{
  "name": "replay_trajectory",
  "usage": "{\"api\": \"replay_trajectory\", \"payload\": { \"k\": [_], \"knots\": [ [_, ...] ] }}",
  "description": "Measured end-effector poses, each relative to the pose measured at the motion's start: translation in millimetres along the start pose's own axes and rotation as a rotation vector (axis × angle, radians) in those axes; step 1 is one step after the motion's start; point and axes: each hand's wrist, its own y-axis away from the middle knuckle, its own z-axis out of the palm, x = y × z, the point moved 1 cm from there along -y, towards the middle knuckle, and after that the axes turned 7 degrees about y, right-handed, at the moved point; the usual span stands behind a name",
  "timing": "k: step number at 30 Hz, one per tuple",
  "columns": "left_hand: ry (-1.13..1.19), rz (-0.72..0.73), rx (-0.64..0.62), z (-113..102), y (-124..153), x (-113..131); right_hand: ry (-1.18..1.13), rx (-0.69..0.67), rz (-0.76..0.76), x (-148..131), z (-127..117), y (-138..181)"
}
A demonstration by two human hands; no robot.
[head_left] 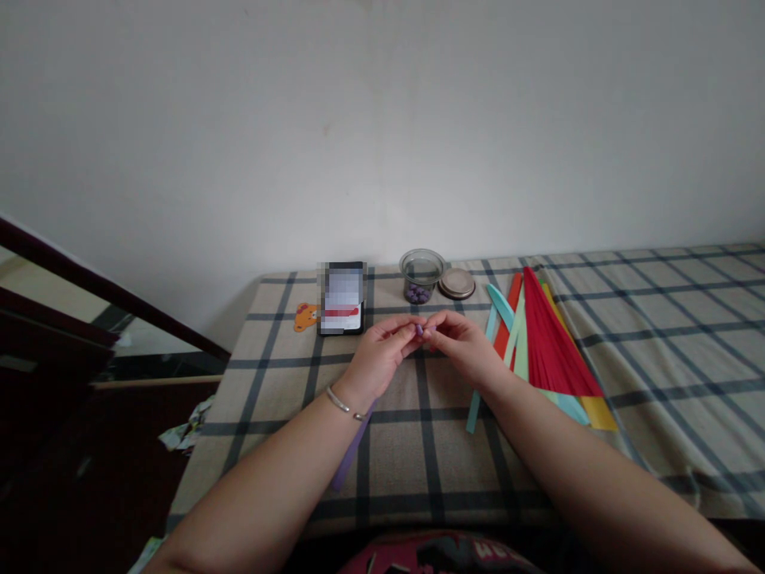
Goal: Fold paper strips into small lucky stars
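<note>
Over the middle of the table, my left hand (388,344) and my right hand (459,339) meet at the fingertips. Both pinch a small purple folded paper strip (420,328), mostly covered by the fingers. Another length of purple paper strip (352,453) shows below my left wrist, partly behind the forearm; whether it joins the folded piece I cannot tell. Just beyond the hands is a clear tub (421,267) with several small purple folded pieces (417,293) at its bottom. A round lid (457,283) lies beside the tub.
A fan of red paper strips (555,351) lies at right, with orange, green, yellow and light blue strips (472,410) around it. A phone (343,299) and an orange bear-shaped cutout (306,317) are at left. Checked cloth (287,454) covers the table, against the wall.
</note>
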Motion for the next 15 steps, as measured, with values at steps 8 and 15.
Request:
{"api": "replay_trajectory", "payload": {
  "k": [8, 15],
  "knots": [
    [-0.209, 0.085, -0.064, -2.8, 2.0, -2.8, 0.022, 0.020, 0.022, 3.0, -1.9, -1.4],
    [-0.564, 0.290, -0.102, 1.4, 6.2, 7.4, 0.079, 0.071, -0.024, 4.6, -5.0, -1.1]
  ]
}}
